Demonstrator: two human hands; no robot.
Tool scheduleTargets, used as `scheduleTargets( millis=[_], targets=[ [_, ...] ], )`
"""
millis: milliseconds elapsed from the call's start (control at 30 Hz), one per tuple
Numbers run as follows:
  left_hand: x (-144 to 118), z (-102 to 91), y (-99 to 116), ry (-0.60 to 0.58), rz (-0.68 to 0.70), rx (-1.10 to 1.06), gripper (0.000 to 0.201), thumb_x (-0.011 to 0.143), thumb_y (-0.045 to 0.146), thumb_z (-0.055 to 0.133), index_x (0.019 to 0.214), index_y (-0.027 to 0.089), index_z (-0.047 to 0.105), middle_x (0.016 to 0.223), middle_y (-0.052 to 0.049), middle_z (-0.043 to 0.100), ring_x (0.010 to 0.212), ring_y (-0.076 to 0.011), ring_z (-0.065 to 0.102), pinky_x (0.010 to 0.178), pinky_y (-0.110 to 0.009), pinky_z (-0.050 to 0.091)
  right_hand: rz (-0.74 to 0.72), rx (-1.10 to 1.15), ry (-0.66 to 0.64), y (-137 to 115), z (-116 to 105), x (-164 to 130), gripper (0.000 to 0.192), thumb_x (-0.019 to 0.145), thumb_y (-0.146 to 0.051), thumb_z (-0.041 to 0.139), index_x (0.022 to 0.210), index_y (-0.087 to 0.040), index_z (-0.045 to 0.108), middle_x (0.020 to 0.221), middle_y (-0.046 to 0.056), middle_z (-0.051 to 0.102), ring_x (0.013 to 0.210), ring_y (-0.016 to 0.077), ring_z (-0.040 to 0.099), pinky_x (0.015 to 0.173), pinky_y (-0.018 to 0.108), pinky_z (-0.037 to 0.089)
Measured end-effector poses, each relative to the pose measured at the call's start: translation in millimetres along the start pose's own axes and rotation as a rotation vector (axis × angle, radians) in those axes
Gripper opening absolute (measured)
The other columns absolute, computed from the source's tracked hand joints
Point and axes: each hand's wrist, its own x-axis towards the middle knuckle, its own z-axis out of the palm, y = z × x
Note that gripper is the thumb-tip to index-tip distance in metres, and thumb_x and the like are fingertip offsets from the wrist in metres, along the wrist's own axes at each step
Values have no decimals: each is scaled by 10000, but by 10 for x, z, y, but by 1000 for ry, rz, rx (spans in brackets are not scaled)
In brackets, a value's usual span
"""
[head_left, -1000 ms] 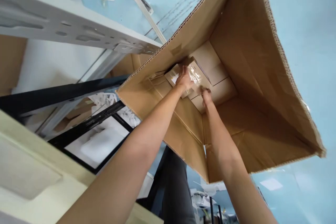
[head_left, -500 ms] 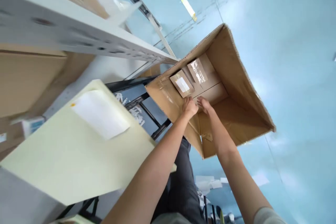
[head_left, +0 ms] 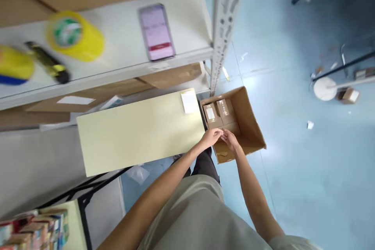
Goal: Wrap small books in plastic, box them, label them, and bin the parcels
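My left hand (head_left: 212,137) and my right hand (head_left: 229,139) meet at the fingertips above the near side of a large open cardboard box (head_left: 249,115). The left fingers are curled in a pinch, and whatever may be between them is too small to make out. On the right hand the fingers stretch toward the left ones. Inside, at the far left, sit a small carton with a white label (head_left: 211,113) and another small carton sealed with clear tape (head_left: 225,108). Neither hand touches these cartons.
Left of the box stands a pale yellow table (head_left: 140,129) with a white paper (head_left: 190,101) on it. A shelf (head_left: 187,11) holds a phone (head_left: 157,32), a yellow tape roll (head_left: 74,35) and a cutter (head_left: 48,62). A shelf post (head_left: 224,27) rises beyond the box.
My hands have come up out of the box and now meet at the fingertips. My view has risen and pulled back, bringing the shelf with phone and tape into sight. The small cartons stay in place.
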Motion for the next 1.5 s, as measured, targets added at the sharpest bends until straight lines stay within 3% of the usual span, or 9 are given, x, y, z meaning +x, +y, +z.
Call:
scheduleTargets(
  millis=[100,233,467,700,900,1100,1267,1367,1500],
  targets=[
    [-623,-462,29,159,161,-294,217,1005,367,733,1041,192,855,1219,-139,904,1209,-299,859,1152,-425,653,-160,-73,-65,-305,281,-534,357,917,-447,803,1230,-274,802,1315,95,891,1262,243,834,1228,398,584],
    [-1577,-973,-274,360,214,-547,348,866,544,878,986,218,848,1164,-144,904,1193,-337,855,1139,-473,655,-370,-209,-190,-492,868,-1253,534,849,-589,916,1270,-271,832,1378,124,877,1294,313,833,1243,470,590],
    [-3083,-1537,-1591,711,207,-847,429,644,640,962,825,277,824,1050,-108,903,1109,-345,850,1070,-478,655,-514,-654,-325,-86,2287,-2208,584,801,-745,906,1192,-313,864,1317,148,889,1239,379,862,1152,572,652],
    [-4420,-1872,-3068,1131,176,-1054,322,615,559,994,739,318,820,893,-69,871,908,-315,802,1007,-518,649,-420,-1017,-577,812,3612,-2694,570,832,-773,903,1220,-356,883,1347,115,881,1299,384,842,1232,607,620],
    [-5449,-1998,-3954,1558,209,-1268,497,632,671,1017,742,254,772,916,-97,846,992,-300,802,1084,-494,627,-337,-1239,-742,1733,4797,-3002,618,753,-765,959,1160,-308,875,1274,136,894,1233,388,851,1206,602,626],
    [-6076,-2069,-4499,1964,65,-1540,410,857,555,953,898,212,733,1034,-97,822,938,-231,789,916,-362,633,-310,-1451,-1027,2551,6039,-3119,619,815,-769,937,1189,-283,853,1279,134,895,1195,361,856,1177,553,633],
    [-6457,-2371,-4889,2320,-166,-1711,391,919,344,908,1176,236,634,1255,-89,734,1007,-181,751,874,-289,607,-282,-1514,-1286,3488,7077,-3044,640,833,-771,912,1205,-257,822,1230,123,895,1128,305,862,1095,480,661],
    [-6638,-2589,-5080,2301,-300,-1901,484,878,393,969,1152,233,604,1194,-90,717,1035,-204,737,895,-315,602,-235,-1547,-1381,4159,7553,-3029,608,870,-766,870,1188,-253,802,1195,106,891,1093,273,859,1066,455,665],
    [-6732,-2830,-5237,2256,-407,-2066,445,883,456,970,1000,226,608,925,-17,668,859,-167,673,842,-309,565,-126,-1625,-1459,4903,7913,-3049,508,918,-712,859,1131,-255,793,1132,79,894,1036,253,856,1073,457,662]
  ],
)
